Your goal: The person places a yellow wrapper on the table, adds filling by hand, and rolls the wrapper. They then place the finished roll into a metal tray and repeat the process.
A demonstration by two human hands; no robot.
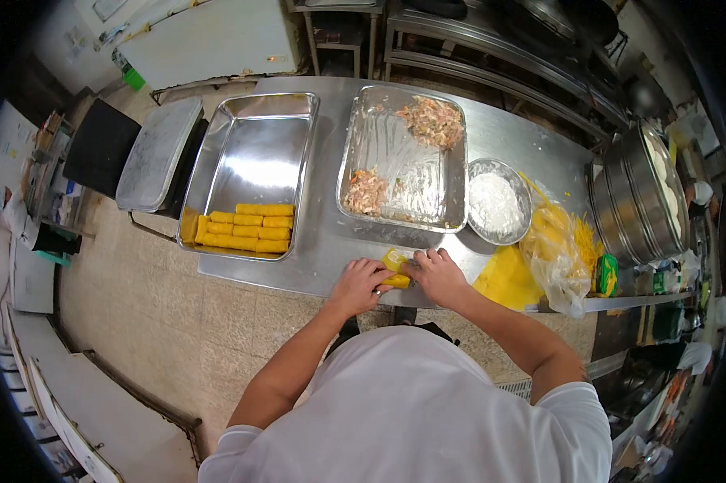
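Note:
Near the front edge of the steel table, a yellow wrapper (pixel 395 260) is partly rolled up between my hands. My left hand (pixel 361 285) has its fingers closed on the roll's left end. On the other side, my right hand (pixel 438 276) grips the right end with bent fingers. What lies inside the roll is hidden. Just beyond my hands is a steel tray (pixel 407 228) with two heaps of minced filling (pixel 432 122). A bowl of white paste or flour (pixel 496 200) stands right of it. Flat yellow wrapper sheets (pixel 508 278) lie to my right.
A deep steel pan (pixel 260 129) at left holds several finished yellow rolls (pixel 254 230). At right are a plastic bag (pixel 558 270), yellow strips (pixel 586 241) and stacked steamers (pixel 638 197). A chair (pixel 157 153) stands left of the table, a white freezer (pixel 210 44) behind.

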